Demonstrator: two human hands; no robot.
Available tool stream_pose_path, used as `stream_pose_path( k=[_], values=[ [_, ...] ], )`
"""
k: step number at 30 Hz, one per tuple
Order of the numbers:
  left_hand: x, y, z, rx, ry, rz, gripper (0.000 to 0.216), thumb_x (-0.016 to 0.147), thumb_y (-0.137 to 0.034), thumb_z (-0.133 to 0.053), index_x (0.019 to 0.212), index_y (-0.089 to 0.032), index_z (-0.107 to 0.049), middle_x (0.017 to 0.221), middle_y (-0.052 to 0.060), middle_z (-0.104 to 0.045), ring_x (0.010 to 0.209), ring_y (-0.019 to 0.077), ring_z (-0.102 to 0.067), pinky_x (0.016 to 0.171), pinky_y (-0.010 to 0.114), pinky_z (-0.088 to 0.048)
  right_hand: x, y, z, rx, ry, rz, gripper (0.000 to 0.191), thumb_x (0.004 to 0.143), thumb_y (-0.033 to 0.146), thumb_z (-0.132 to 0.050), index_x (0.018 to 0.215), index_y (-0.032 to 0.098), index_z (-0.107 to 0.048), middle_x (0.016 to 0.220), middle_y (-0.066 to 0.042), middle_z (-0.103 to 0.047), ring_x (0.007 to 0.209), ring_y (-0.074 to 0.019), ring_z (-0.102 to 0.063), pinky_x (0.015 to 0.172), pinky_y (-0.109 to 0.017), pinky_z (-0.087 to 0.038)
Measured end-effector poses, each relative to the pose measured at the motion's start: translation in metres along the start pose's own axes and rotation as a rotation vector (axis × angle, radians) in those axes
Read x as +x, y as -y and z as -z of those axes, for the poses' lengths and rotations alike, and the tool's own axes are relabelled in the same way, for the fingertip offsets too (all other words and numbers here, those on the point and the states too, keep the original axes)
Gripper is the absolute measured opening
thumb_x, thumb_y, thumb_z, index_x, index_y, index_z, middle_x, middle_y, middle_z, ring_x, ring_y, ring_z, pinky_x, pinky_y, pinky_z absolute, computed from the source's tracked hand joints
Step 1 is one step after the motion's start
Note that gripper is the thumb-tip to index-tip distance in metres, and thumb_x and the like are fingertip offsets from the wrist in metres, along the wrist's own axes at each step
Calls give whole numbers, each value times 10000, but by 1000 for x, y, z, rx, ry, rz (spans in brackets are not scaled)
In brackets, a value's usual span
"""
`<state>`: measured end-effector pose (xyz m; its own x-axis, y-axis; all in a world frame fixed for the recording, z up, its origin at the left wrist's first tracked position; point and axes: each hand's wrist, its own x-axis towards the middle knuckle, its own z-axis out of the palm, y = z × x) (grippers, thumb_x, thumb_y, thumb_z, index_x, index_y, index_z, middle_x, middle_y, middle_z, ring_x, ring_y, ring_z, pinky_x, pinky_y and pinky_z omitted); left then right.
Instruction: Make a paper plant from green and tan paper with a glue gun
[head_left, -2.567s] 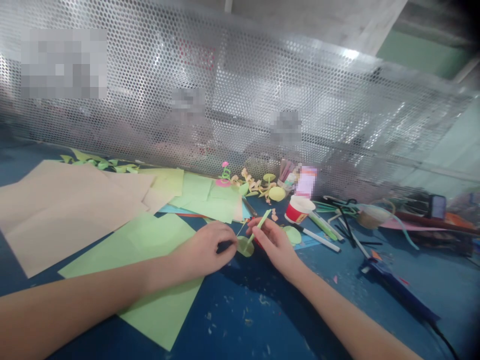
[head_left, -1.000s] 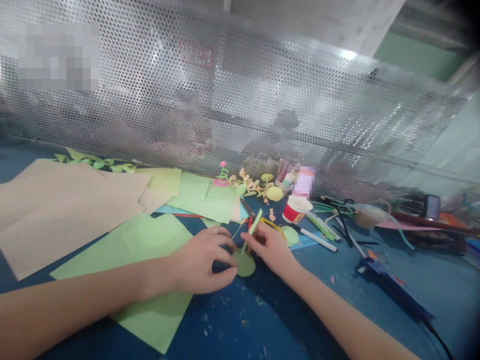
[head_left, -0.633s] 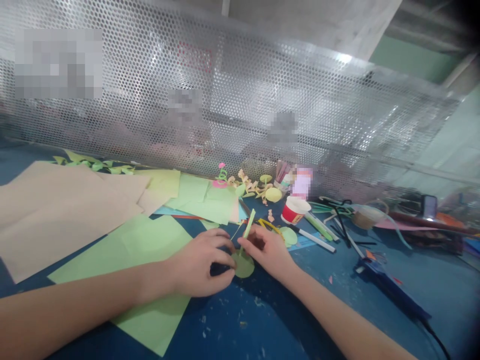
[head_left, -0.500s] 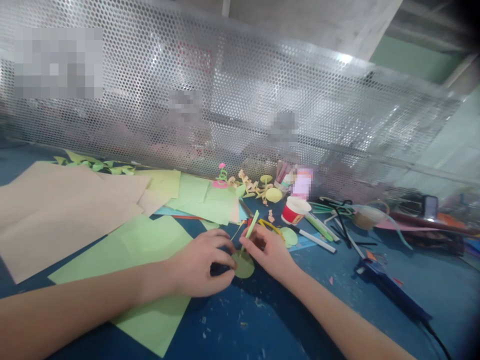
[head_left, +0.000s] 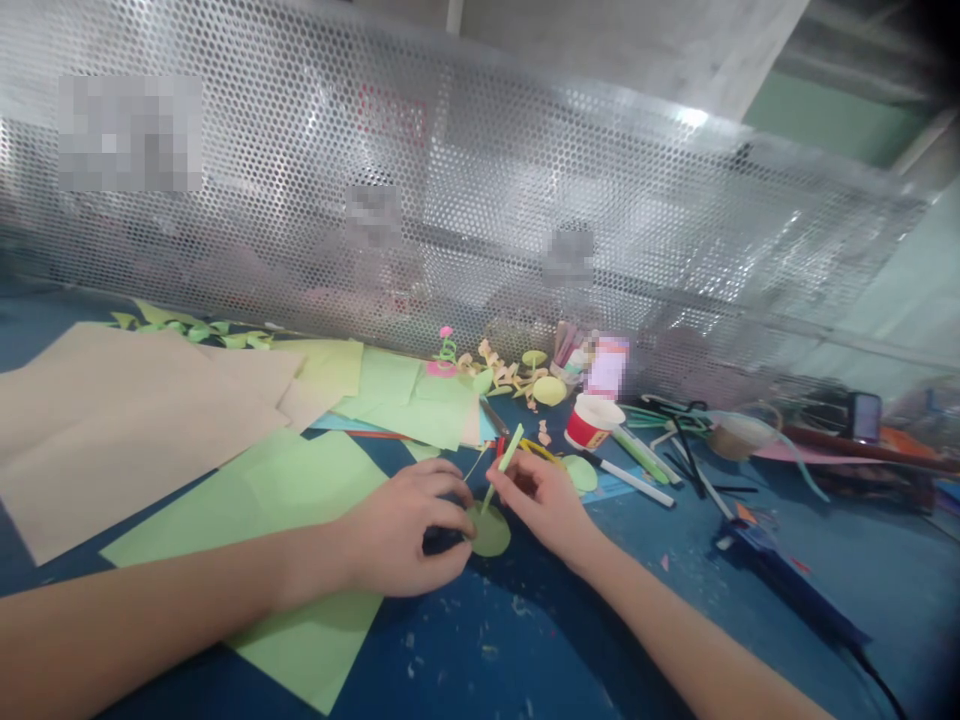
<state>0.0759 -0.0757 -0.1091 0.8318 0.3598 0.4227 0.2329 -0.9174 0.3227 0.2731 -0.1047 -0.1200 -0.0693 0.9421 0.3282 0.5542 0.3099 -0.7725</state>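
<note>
The right hand (head_left: pixel 544 500) is closing its thumb and fingertips around a narrow green paper strip (head_left: pixel 511 450), which is slanting, with its upper end projecting above the grip. The lower end of the strip is meeting a green paper disc (head_left: pixel 493 535); the view is not showing whether the 2 parts are joined. The disc is lying low over the worktop (head_left: pixel 450 670), between the 2 hands.

The left hand (head_left: pixel 416 530) is curving its fingers, leaving a gap inside the thumb, and its fingertips are touching the left edge of the disc. Whether these fingertips are gripping the disc cannot be told. The left forearm is crossing a large green sheet (head_left: pixel 330 640).

Beige sheets (head_left: pixel 135 410) are lying beyond the left forearm. A red and white paper cup (head_left: pixel 594 420) is standing beyond the right hand, and a second green disc (head_left: pixel 581 473) is lying just beside that hand. A white marker (head_left: pixel 637 480) is lying farther right. A blue glue gun (head_left: pixel 795 570) is resting near the right edge.
</note>
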Motion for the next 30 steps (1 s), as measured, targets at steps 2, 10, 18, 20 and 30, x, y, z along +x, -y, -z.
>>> stream_pose_path(
  k=[2, 10, 18, 20, 30],
  values=[
    [0, 0, -1, 13, 2, -3, 209, 753, -255, -483, 830, -221, -674, 923, 53, -609, 994, 210, -482, 929, 353, -367, -2, 1, 0, -48, 12, 53, 214, 811, 384, -493, 769, 190, -574, 580, 13, -529, 513, -118, -487, 490, -227, -399],
    [2, -1, 0, 31, 18, -44, 202, 754, -226, -468, 814, -204, -659, 869, 63, -612, 919, 185, -521, 935, 365, -354, -6, 5, 1, -230, 58, 178, 183, 823, 330, -476, 780, 193, -590, 633, -7, -553, 547, -122, -480, 506, -236, -383],
    [1, 1, -1, 14, 5, -43, 196, 742, -228, -480, 836, -201, -649, 906, 67, -584, 961, 198, -494, 919, 362, -366, -6, 5, -1, -227, 86, 179, 196, 819, 332, -486, 726, 189, -582, 678, -13, -578, 594, -123, -508, 544, -227, -397],
    [1, 1, -1, 13, 5, -37, 196, 734, -228, -486, 841, -205, -649, 918, 69, -577, 967, 204, -489, 911, 362, -373, -6, 5, -1, -206, 100, 142, 194, 806, 357, -507, 735, 189, -572, 651, -1, -565, 564, -113, -496, 517, -215, -386],
    [-1, -1, 0, -7, 7, -35, 200, 716, -218, -495, 858, -203, -634, 944, 60, -562, 988, 198, -465, 938, 336, -345, -4, 0, 4, -50, 48, 68, 258, 871, 397, -381, 860, 188, -531, 545, 35, -471, 495, -104, -455, 477, -208, -345]
  ],
)
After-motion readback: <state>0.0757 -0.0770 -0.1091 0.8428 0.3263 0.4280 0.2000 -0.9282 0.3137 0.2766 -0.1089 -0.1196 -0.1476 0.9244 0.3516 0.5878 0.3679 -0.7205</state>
